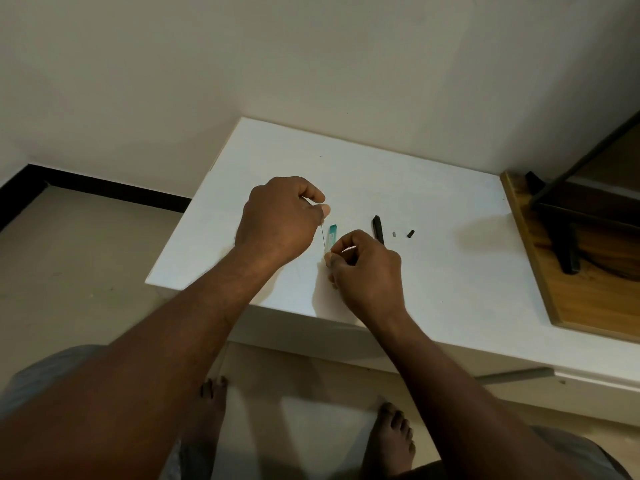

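As the left hand (277, 220) pinches a thin rod (322, 236) over the surface (450, 271), the right hand (367, 268) grips a teal-tipped tube (332, 236) just beside it; a pen (378, 230) and two bits (410, 233) lie nearby.

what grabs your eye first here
Two hands work mid-table: the left hand pinches a thin rod, the right hand holds a clear tube with a teal cap. Just right of them on the white table lie a black pen and two small dark bits.
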A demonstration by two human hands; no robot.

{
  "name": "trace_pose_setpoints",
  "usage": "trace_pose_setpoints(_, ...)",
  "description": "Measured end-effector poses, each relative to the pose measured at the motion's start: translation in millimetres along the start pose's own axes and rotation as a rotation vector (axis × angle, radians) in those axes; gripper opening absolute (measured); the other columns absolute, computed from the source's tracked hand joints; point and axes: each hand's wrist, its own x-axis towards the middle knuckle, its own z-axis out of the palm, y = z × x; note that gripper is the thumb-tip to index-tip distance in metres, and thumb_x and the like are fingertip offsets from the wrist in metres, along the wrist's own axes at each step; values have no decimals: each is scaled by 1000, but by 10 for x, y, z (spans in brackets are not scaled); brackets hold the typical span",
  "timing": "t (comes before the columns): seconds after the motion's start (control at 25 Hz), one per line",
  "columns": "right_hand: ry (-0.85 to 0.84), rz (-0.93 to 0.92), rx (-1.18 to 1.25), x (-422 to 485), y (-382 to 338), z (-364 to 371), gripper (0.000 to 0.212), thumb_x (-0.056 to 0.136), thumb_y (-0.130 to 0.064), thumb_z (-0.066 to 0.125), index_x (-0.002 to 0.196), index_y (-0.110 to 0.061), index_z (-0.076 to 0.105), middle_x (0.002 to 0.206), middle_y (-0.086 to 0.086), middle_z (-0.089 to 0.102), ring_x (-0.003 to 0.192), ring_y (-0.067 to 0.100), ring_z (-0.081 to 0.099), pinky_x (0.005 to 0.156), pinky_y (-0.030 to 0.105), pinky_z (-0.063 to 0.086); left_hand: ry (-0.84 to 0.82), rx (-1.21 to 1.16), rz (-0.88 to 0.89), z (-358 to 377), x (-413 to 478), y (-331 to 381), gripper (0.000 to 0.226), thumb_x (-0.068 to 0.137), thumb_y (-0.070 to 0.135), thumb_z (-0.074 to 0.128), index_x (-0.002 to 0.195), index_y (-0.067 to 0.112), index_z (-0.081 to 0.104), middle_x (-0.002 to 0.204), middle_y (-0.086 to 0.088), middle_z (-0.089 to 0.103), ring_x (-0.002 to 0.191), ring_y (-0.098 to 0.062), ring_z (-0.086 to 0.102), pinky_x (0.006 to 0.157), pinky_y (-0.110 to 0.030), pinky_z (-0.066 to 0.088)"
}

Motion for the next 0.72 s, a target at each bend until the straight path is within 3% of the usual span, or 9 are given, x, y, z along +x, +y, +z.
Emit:
trace_pose_setpoints(0.16,2,16,-70,62,-26,81,4,96,-23,70,95,-26,67,100,-1,78,86,15,70,72,27,59,5,12,10,1,4,-29,20,92,35,72,108,23,75,99,3,79,87,-16,72,91,-36,57)
trace_pose_setpoints(0.28,1,25,-84,85,-13,83,8,96,-21,69,92,-26,66,99,-3,75,88,14,68,63,16,48,14,34,23,6,16,-48,21,92,36,72,108,23,75,100,2,79,89,-16,72,91,-35,57)
trace_pose_setpoints(0.36,-6,38,-65,88,-3,68,7,97,-23,69,92,-26,67,98,-3,75,90,17,71,65,18,52,21,51,38,13,22,-56,21,92,36,72,109,24,75,100,2,79,90,-15,72,92,-34,56)
trace_pose_setpoints(0.52,15,51,37,108,-27,-55,8,99,-22,66,91,-24,68,93,0,78,84,19,76,75,38,65,11,69,57,52,24,-60,23,92,38,72,111,25,73,96,3,79,90,-14,72,87,-29,54)
trace_pose_setpoints(0.64,-2,56,163,125,-80,-240,8,99,-20,68,91,-22,70,84,-5,79,71,10,76,71,34,65,1,62,75,73,31,-55,22,91,38,73,111,28,72,91,7,78,84,-11,71,80,-26,53)
trace_pose_setpoints(0.72,-65,95,290,125,-113,-352,4,98,-19,70,96,-19,73,86,-3,81,74,10,77,69,30,63,-21,31,97,86,26,-42,21,91,38,74,111,30,71,86,10,76,77,-7,69,77,-27,54)
